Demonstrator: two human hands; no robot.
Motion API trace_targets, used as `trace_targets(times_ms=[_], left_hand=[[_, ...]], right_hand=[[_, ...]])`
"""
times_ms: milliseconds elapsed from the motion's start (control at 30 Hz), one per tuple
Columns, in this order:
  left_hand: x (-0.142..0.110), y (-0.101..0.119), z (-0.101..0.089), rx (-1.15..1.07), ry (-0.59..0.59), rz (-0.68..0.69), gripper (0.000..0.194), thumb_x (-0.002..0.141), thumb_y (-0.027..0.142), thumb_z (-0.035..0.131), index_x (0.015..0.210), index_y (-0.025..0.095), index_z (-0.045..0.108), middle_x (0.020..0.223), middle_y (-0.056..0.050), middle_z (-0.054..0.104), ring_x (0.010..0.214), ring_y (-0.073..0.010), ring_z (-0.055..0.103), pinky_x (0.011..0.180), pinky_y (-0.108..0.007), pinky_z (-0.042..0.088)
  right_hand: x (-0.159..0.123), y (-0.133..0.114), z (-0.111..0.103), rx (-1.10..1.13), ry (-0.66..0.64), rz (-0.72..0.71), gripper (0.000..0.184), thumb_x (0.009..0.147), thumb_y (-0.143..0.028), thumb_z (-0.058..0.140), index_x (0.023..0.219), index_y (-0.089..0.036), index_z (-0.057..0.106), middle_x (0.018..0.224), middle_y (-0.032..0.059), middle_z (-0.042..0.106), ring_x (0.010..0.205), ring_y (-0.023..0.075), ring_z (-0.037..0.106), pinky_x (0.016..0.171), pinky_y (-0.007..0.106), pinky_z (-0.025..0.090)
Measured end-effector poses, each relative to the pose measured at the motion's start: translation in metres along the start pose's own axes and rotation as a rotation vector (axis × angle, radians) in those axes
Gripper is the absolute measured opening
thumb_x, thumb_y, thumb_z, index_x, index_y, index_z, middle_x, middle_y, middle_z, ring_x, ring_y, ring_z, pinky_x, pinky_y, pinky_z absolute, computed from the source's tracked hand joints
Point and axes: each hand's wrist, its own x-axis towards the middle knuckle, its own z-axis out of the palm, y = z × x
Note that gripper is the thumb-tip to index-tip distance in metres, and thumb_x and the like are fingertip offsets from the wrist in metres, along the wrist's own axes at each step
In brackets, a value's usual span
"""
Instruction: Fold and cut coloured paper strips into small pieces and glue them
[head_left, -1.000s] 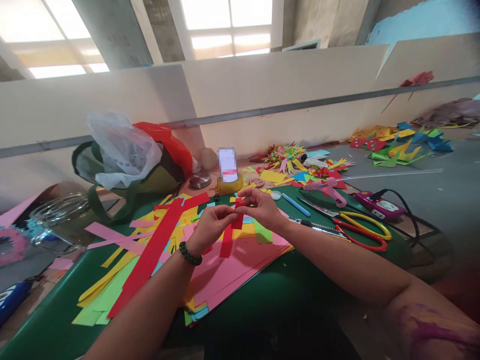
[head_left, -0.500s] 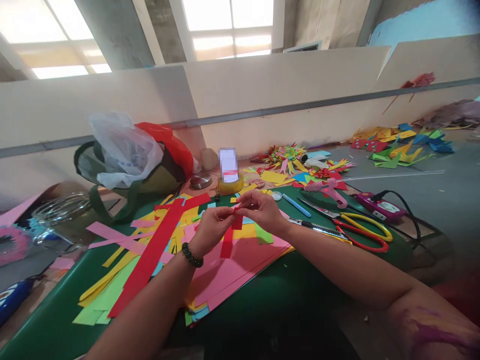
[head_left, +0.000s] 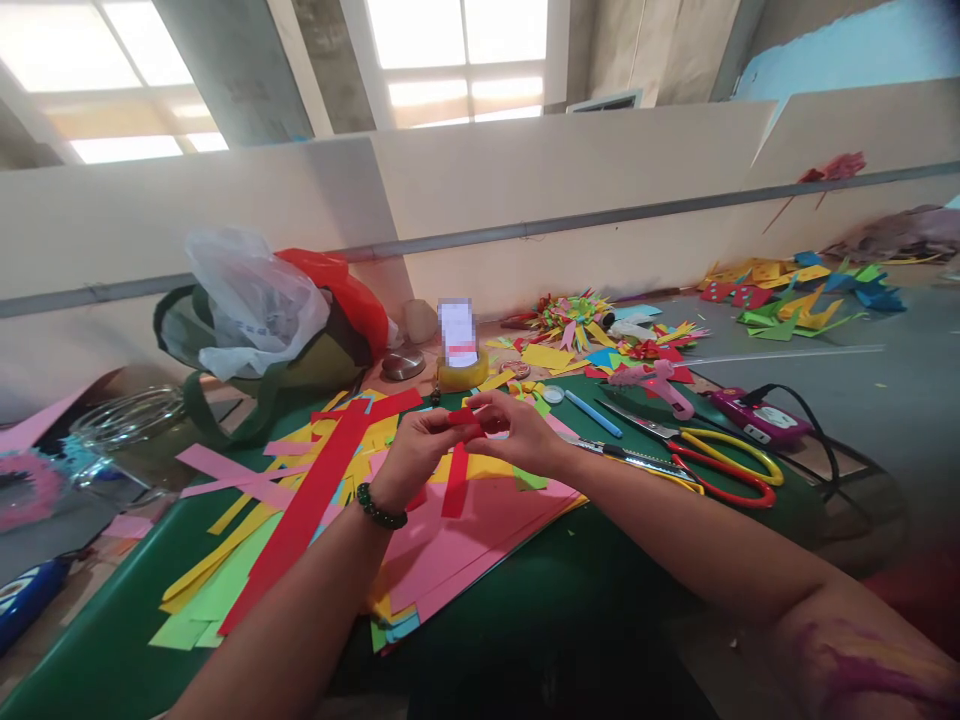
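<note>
Between the fingertips of both hands is a small piece of red paper (head_left: 460, 417), held above the paper pile. My left hand (head_left: 417, 452) pinches its left side, and a dark beaded bracelet (head_left: 380, 506) circles that wrist. My right hand (head_left: 523, 432) grips the right side with thumb and bent fingers. Just below, a narrow red strip (head_left: 454, 488) lies on a stack of pink paper sheets (head_left: 480, 535). Left of my hands, a long red strip (head_left: 300, 520) lies across yellow, green and pink strips. Fingers partly hide the held piece.
On the green mat (head_left: 570, 590), to the right, lie scissors (head_left: 720, 465), a utility knife (head_left: 637, 457), a blue pen (head_left: 592, 412) and a pink glue gun (head_left: 656, 385). A phone (head_left: 459, 335) stands behind yellow tape (head_left: 463, 373). A bag (head_left: 352, 350) sits back left.
The red piece has turned from hanging down to lying more sideways between my fingers. My right fingers have shifted on it, and the view has moved slightly.
</note>
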Motion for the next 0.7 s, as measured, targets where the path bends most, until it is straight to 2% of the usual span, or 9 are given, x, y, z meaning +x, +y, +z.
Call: trace_targets(times_ms=[67,233,300,367,467,533,633,700], left_hand=[[0.0,0.001,-0.001,-0.024,0.038,-0.014,0.026,0.054,0.039,0.079,0.066,0.016,0.076,0.059,-0.001,0.066,0.059,-0.0119,0.05,0.057,-0.024,0.039],[0.0,0.001,-0.002,-0.054,0.041,-0.013,0.03,0.051,0.042,0.082,0.065,0.017,0.075,0.061,-0.001,0.068,0.061,-0.0132,0.053,0.059,-0.026,0.041],[0.001,0.0,-0.003,-0.08,0.03,-0.012,0.03,0.052,0.043,0.082,0.064,0.016,0.075,0.062,-0.002,0.068,0.062,-0.0139,0.055,0.062,-0.027,0.043],[0.002,-0.001,-0.005,-0.112,0.024,-0.003,0.031,0.053,0.043,0.082,0.064,0.016,0.074,0.063,-0.003,0.069,0.063,-0.0147,0.058,0.065,-0.027,0.045],[0.004,-0.002,-0.01,-0.121,0.024,0.001,0.03,0.057,0.044,0.08,0.067,0.015,0.075,0.066,-0.005,0.072,0.067,-0.0164,0.061,0.067,-0.028,0.046],[0.004,-0.002,-0.013,-0.116,0.022,0.003,0.031,0.057,0.044,0.081,0.069,0.015,0.075,0.069,-0.005,0.073,0.069,-0.0174,0.063,0.069,-0.029,0.047],[0.004,-0.002,-0.014,-0.1,0.01,0.014,0.031,0.056,0.043,0.082,0.069,0.016,0.075,0.071,-0.006,0.074,0.07,-0.0183,0.064,0.07,-0.03,0.049],[0.004,-0.002,-0.014,-0.09,0.001,0.015,0.031,0.056,0.043,0.082,0.069,0.016,0.076,0.071,-0.006,0.074,0.07,-0.0188,0.065,0.071,-0.031,0.049]], right_hand=[[0.001,0.001,0.0,0.022,-0.045,0.029,0.038,0.074,-0.027,0.072,0.107,-0.019,0.055,0.084,0.003,0.073,0.08,0.0186,0.071,0.077,0.034,0.056],[0.003,0.004,0.004,-0.033,-0.031,0.047,0.024,0.079,-0.028,0.066,0.101,-0.019,0.06,0.072,0.0009,0.071,0.076,0.0197,0.071,0.068,0.031,0.054],[0.001,-0.002,0.002,-0.105,-0.051,0.086,0.026,0.082,-0.028,0.063,0.106,-0.019,0.059,0.079,0.0033,0.073,0.079,0.0201,0.071,0.07,0.032,0.055],[-0.004,-0.014,-0.006,-0.315,-0.122,0.109,0.031,0.082,-0.03,0.064,0.111,-0.019,0.059,0.092,0.0077,0.074,0.087,0.0226,0.07,0.075,0.035,0.054],[-0.023,-0.034,-0.032,-0.76,-0.226,0.117,0.032,0.081,-0.036,0.066,0.109,-0.021,0.064,0.112,0.0117,0.07,0.104,0.0294,0.065,0.084,0.041,0.051],[-0.043,-0.041,-0.056,-0.993,-0.206,0.193,0.03,0.086,-0.038,0.06,0.11,-0.02,0.065,0.113,0.0127,0.069,0.107,0.0308,0.063,0.083,0.042,0.051],[-0.076,-0.034,-0.094,-1.281,-0.118,0.422,0.024,0.087,-0.038,0.057,0.096,-0.018,0.068,0.1,0.0139,0.072,0.101,0.0339,0.065,0.068,0.039,0.051],[-0.096,-0.022,-0.112,-1.351,-0.109,0.533,0.024,0.086,-0.04,0.057,0.083,-0.018,0.067,0.088,0.0134,0.073,0.087,0.0336,0.069,0.058,0.036,0.049]])
